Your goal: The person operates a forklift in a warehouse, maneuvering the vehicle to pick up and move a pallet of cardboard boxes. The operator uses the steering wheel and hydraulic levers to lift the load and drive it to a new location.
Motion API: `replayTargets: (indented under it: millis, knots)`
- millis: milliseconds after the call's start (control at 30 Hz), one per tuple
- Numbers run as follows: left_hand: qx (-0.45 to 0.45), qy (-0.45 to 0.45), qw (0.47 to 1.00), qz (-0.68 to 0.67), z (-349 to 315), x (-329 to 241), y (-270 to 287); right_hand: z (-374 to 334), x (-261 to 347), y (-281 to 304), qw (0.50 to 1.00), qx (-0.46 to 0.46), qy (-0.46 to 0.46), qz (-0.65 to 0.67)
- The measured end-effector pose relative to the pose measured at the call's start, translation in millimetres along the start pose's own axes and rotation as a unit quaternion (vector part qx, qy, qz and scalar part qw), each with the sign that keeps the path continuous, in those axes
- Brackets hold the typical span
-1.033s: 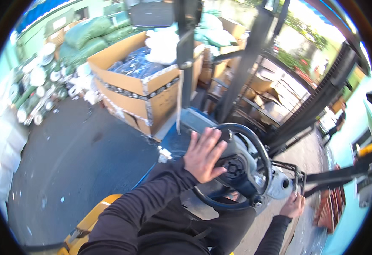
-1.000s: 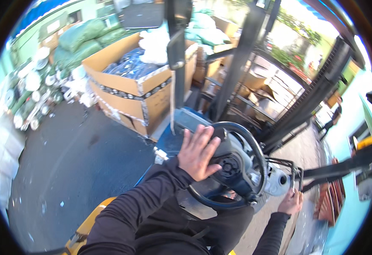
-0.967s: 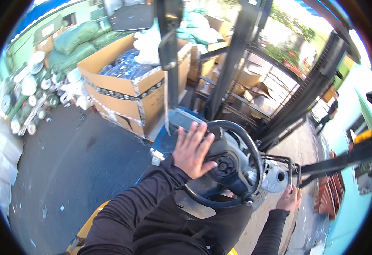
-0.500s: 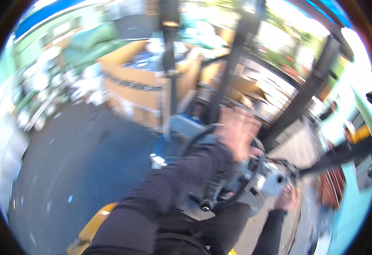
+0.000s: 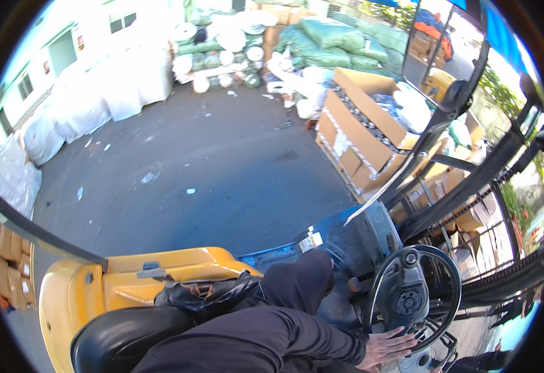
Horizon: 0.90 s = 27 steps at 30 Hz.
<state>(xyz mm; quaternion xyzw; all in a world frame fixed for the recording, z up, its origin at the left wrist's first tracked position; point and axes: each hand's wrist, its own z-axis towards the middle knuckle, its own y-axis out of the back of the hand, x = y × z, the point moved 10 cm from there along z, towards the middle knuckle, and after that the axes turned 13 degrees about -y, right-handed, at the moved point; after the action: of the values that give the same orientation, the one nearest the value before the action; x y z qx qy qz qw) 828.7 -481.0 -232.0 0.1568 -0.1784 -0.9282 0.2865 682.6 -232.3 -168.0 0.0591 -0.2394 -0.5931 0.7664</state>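
One steering wheel [image 5: 409, 303] (one seat [image 5: 125, 336])

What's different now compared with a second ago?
The view has swung left, bringing in the black seat; the steering wheel now shows lower right. It has turned, its knob now toward the top. The left hand has moved from the wheel's upper left to its lower edge, open. The right hand can't be made out. The open carton and green sacks stayed put.

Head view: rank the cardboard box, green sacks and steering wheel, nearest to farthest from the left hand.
1. Steering wheel: nearest; the left hand lies at its lower-left rim in the picture.
2. Cardboard box: on the ground ahead, beyond the vehicle's blue edge.
3. Green sacks: farthest, piled behind the box, near the top of the picture.
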Motion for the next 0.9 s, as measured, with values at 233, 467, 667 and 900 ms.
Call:
replayTargets:
  millis: [233, 467, 667, 900]
  knots:
    - [0.073, 0.095, 0.977, 0.177, -98.0, -137.3, 113.0, -98.8, -23.8, 164.9, 0.999, 0.045, -0.008, -0.01]
    - [0.02, 0.115, 0.963, 0.243, -118.5, -270.3, 266.4, -181.3, -57.2, 349.0, 0.991, 0.068, -0.106, -0.043]
    - [0.12, 0.148, 0.941, 0.28, -81.8, -376.9, 289.2, -230.6, -30.6, 498.7, 0.988, 0.1, -0.105, -0.062]
    - [0.119, 0.132, 0.958, 0.225, -74.1, -509.5, 261.7, -266.1, -41.3, 607.2, 0.988, 0.121, -0.084, -0.046]
